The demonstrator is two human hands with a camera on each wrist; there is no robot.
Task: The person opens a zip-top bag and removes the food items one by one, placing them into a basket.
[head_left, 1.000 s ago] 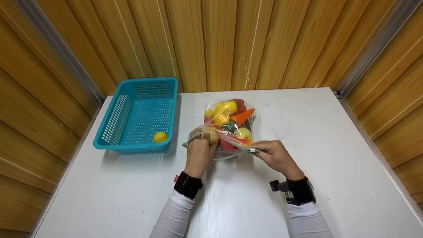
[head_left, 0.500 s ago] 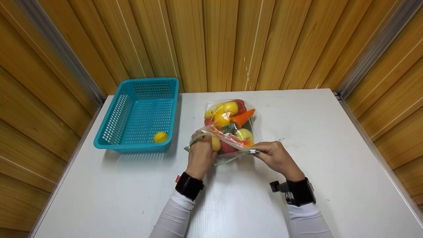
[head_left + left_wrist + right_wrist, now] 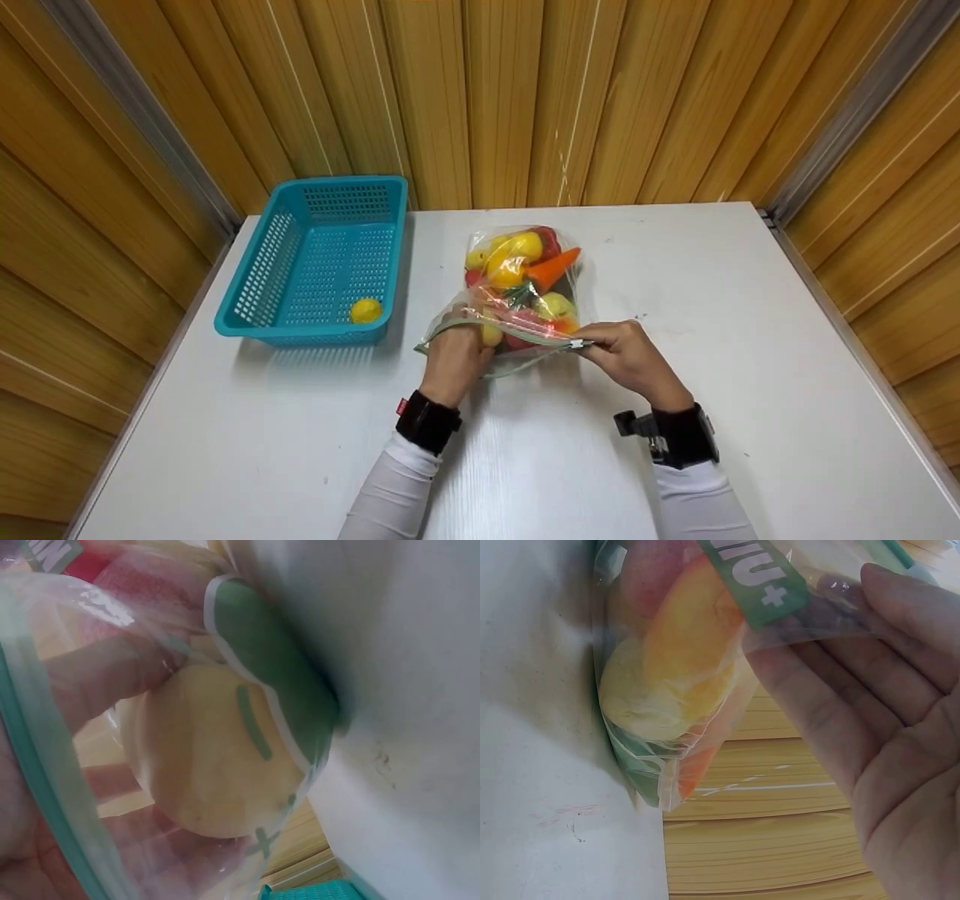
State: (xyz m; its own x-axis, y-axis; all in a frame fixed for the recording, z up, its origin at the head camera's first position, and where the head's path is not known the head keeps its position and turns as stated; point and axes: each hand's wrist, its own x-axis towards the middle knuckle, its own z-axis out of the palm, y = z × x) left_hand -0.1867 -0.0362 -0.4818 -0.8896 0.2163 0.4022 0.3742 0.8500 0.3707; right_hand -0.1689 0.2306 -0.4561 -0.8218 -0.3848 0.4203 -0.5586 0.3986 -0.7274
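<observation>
A clear zip bag with a green-edged mouth lies on the table, filled with several fruits and vegetables. My left hand reaches through the mouth. Inside, its thumb and fingers curl round a pale yellow round fruit, seen through the film in the left wrist view. At the mouth's right corner, by a white slider, my right hand pinches the bag's edge. An orange carrot and yellow fruit show farther up the bag. A yellow-orange fruit presses against the film in the right wrist view.
A blue perforated basket stands at the table's left, holding a yellow lemon in its near right corner. Behind the white table rises a wood-patterned wall, with more panels at both sides.
My left hand stays in the bag while the mouth's upper edge has come down over its fingers, covering more of the pale fruit. My right hand keeps its pinch with little movement.
</observation>
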